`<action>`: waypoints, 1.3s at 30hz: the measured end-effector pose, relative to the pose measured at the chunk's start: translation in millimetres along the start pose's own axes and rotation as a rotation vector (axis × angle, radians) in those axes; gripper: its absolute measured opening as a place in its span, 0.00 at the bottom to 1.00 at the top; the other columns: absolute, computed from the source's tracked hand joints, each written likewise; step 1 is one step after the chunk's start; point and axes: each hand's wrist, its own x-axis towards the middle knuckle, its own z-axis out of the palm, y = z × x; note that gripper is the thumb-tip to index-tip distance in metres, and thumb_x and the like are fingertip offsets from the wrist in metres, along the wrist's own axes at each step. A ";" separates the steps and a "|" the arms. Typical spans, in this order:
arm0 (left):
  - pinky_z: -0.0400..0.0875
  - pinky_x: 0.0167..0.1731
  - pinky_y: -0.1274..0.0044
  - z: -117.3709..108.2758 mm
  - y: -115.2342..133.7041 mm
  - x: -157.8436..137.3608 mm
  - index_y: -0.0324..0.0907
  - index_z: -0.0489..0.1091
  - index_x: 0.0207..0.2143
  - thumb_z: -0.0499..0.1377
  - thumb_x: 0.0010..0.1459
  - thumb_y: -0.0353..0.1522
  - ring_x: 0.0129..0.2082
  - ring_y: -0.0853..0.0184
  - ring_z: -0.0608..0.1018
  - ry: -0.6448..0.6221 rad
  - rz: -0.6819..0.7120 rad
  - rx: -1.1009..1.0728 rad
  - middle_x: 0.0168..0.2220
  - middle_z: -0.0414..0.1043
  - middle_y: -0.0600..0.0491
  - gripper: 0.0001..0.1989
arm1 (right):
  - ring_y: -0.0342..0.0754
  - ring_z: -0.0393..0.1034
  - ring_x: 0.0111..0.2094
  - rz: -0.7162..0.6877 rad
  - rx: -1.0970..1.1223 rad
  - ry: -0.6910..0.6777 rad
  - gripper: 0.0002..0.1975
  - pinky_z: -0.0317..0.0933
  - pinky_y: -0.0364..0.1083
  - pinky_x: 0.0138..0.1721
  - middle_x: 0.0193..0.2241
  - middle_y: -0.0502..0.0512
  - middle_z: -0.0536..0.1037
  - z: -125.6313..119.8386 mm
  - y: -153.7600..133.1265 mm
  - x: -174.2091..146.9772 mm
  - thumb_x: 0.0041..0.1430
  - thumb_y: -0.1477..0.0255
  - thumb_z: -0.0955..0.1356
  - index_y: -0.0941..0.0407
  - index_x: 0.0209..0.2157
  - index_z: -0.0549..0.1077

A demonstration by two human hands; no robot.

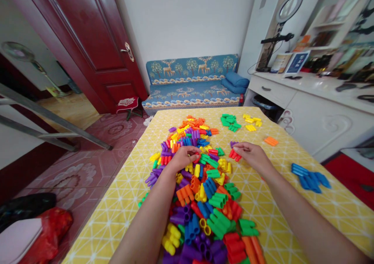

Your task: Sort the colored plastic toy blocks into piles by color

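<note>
A long heap of plastic toy building pieces (219, 221), shaped like joined tubes in red, orange, yellow, green, blue and purple, runs down the middle of the table. My left hand (184, 158) reaches over the heap, its thumb and fingers closed around a red piece (197, 158) that is partly hidden. Right of the heap, the fingertips of my right hand (253, 155) pinch a red tube piece (234, 155) at or just above the cloth. A small purple piece (233, 143) lies just behind those fingers.
Sorted by colour on the yellow patterned tablecloth (122, 201) are green pieces (230, 122), yellow pieces (251, 122), an orange piece (271, 141) and blue pieces (309, 177). Beyond the table stands a blue sofa (189, 94). A white cabinet (315, 116) is at right.
</note>
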 end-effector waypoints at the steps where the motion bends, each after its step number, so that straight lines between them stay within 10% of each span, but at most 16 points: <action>1: 0.73 0.32 0.77 -0.1 0.3 0.0 0.38 0.78 0.36 0.66 0.49 0.34 0.32 0.65 0.79 -0.006 0.007 -0.003 0.34 0.80 0.49 0.12 | 0.49 0.74 0.28 0.002 -0.062 -0.022 0.15 0.65 0.45 0.28 0.29 0.56 0.81 -7.2 4.2 -1.8 0.48 0.59 0.71 0.56 0.31 0.79; 8: 0.73 0.33 0.77 0.0 0.6 -1.2 0.36 0.78 0.35 0.65 0.49 0.32 0.31 0.65 0.79 0.011 -0.004 -0.007 0.33 0.80 0.49 0.10 | 0.49 0.72 0.20 0.042 -0.519 -0.246 0.11 0.59 0.44 0.20 0.22 0.54 0.80 -51.5 32.8 -8.6 0.49 0.62 0.69 0.52 0.28 0.81; 12: 0.73 0.31 0.77 0.1 -0.5 -1.5 0.36 0.78 0.35 0.66 0.48 0.32 0.31 0.65 0.79 0.024 -0.005 -0.021 0.32 0.80 0.49 0.11 | 0.53 0.75 0.29 -0.057 -0.776 -0.096 0.06 0.59 0.45 0.25 0.31 0.56 0.82 -52.5 21.9 -6.1 0.45 0.68 0.70 0.50 0.27 0.81; 23: 0.71 0.31 0.79 -3.0 9.1 -0.2 0.37 0.73 0.31 0.73 0.40 0.39 0.27 0.70 0.76 0.041 0.067 -0.337 0.27 0.74 0.54 0.20 | 0.51 0.74 0.41 -0.302 -0.104 -0.161 0.26 0.68 0.52 0.43 0.49 0.58 0.76 90.8 -32.2 -28.9 0.53 0.71 0.69 0.53 0.55 0.70; 32: 0.70 0.30 0.79 3.0 17.8 -4.6 0.36 0.73 0.25 0.71 0.43 0.40 0.26 0.69 0.76 -0.061 0.064 -0.242 0.25 0.75 0.52 0.17 | 0.50 0.75 0.40 -0.285 0.046 -0.038 0.19 0.69 0.50 0.45 0.40 0.55 0.80 105.9 -29.5 -42.2 0.55 0.71 0.69 0.52 0.50 0.73; 39: 0.69 0.48 0.67 -1.9 16.7 -2.7 0.42 0.76 0.33 0.59 0.57 0.31 0.42 0.60 0.76 0.411 0.194 0.466 0.37 0.77 0.49 0.06 | 0.49 0.74 0.35 -0.268 -0.221 0.035 0.13 0.66 0.47 0.38 0.34 0.54 0.80 61.0 -22.3 -18.3 0.56 0.68 0.67 0.54 0.43 0.76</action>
